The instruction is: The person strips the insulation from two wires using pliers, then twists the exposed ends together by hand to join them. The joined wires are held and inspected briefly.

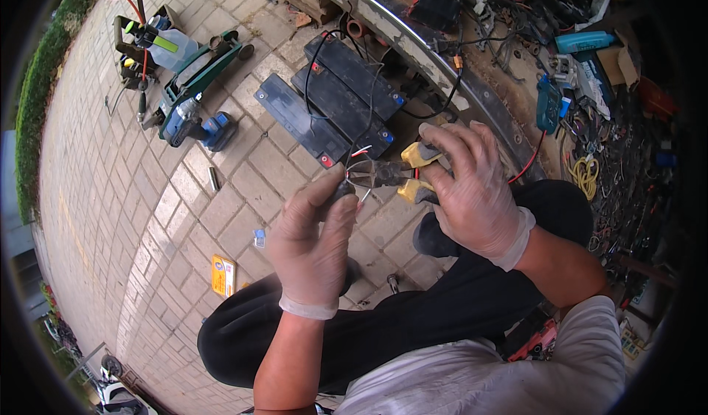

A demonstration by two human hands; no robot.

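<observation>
Head view: we hold thin wires (361,151) to the pliers (389,173), just above the centre of the dial.

Our left hand (313,230) pinches the wires between thumb and fingers; our right hand (474,186) grips the yellow handles, which stand apart, though we cannot tell whether the jaws touch wire; we would do well to brace the pinch, set one strand squarely, squeeze gently, and hold our fingertips clear; wire ends are best kept off the dark batteries (343,101) at 12 o'clock; these lie on brick paving (258,182), with an orange packet (223,275) at 8 and a blue drill (193,127) at 10; a cluttered, metal-rimmed surface (501,94) spreads at 2; farthest, a green hedge (55,61) borders the paving at 10.
</observation>
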